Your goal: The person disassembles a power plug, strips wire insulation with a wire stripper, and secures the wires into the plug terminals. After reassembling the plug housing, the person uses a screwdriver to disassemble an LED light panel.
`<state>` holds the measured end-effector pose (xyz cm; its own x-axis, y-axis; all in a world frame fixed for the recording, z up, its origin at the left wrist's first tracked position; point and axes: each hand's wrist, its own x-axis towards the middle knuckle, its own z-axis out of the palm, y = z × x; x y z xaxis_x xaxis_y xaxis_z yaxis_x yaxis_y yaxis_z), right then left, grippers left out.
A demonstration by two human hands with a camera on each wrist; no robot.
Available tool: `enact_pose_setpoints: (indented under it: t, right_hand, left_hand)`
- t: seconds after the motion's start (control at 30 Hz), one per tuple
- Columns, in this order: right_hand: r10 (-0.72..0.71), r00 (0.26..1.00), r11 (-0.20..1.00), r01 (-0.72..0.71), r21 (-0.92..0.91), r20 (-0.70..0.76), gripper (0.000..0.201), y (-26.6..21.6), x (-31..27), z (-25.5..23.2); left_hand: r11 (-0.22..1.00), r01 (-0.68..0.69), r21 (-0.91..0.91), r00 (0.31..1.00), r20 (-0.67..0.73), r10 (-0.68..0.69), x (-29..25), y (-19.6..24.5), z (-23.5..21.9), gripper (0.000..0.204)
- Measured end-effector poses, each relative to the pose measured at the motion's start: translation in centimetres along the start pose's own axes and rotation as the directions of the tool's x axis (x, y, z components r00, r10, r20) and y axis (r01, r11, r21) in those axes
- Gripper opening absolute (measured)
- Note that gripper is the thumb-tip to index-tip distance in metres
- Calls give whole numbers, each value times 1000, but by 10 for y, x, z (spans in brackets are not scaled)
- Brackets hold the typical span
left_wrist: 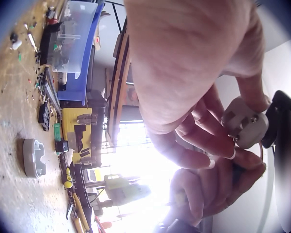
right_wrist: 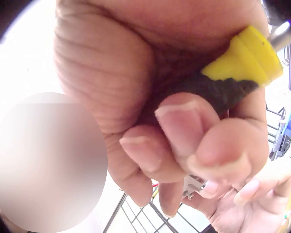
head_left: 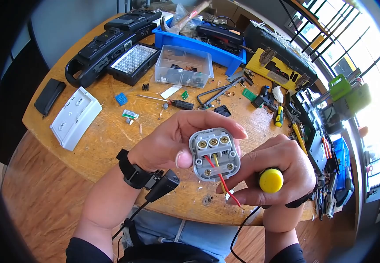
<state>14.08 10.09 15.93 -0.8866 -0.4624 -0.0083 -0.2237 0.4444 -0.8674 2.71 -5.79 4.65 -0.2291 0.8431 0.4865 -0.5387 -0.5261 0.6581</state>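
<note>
My left hand (head_left: 168, 138) holds a grey plug body (head_left: 214, 149) between thumb and fingers, its inner face turned up with several brass screws showing. A red wire (head_left: 221, 177) and a yellow wire (head_left: 216, 161) come out of its terminals toward my right hand (head_left: 284, 168). That hand grips a yellow-and-black screwdriver handle (right_wrist: 247, 58) in the palm. Its thumb and index fingertips are close around the wires at the plug's lower edge. Metal pins show on the plug's other face in the left wrist view. On the table there lies a grey plug cover (left_wrist: 35, 158).
A blue bin (head_left: 216, 46), a clear plastic box (head_left: 183, 65) and a yellow-black toolbox (head_left: 280, 65) stand at the back. A thin screwdriver (head_left: 181, 104), hex keys (head_left: 220, 92) and small scraps lie beyond my hands. A white housing (head_left: 76, 118) is at left.
</note>
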Motion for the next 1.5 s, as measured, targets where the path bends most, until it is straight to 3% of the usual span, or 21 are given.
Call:
enact_pose_setpoints:
  t: [0.83, 1.1, 1.3, 1.37, 1.5]
  right_hand:
    - [168, 986, 986, -168, 19, -14, 15, -10, -1, 2]
    - [233, 966, 972, -233, 14, -117, 16, -13, 0, 7]
    - [211, 971, 977, -209, 28, -113, 15, -11, 0, 6]
    - [221, 969, 975, -218, 35, -109, 14, -12, 1, 6]
    - [218, 971, 975, -213, 65, -100, 14, -11, 1, 6]
  left_hand:
    - [1000, 6, 24, 1000, -22, -5, 1, 2, 1, 83]
    - [1000, -10, 15, 1000, -21, 11, 1, 2, -1, 82]
    - [1000, -18, 0, 1000, -20, 18, 1, 2, 2, 81]
    - [990, 51, 131, 987, -156, -30, 1, 6, 8, 81]
    - [990, 49, 133, 986, -163, -27, 1, 6, 9, 81]
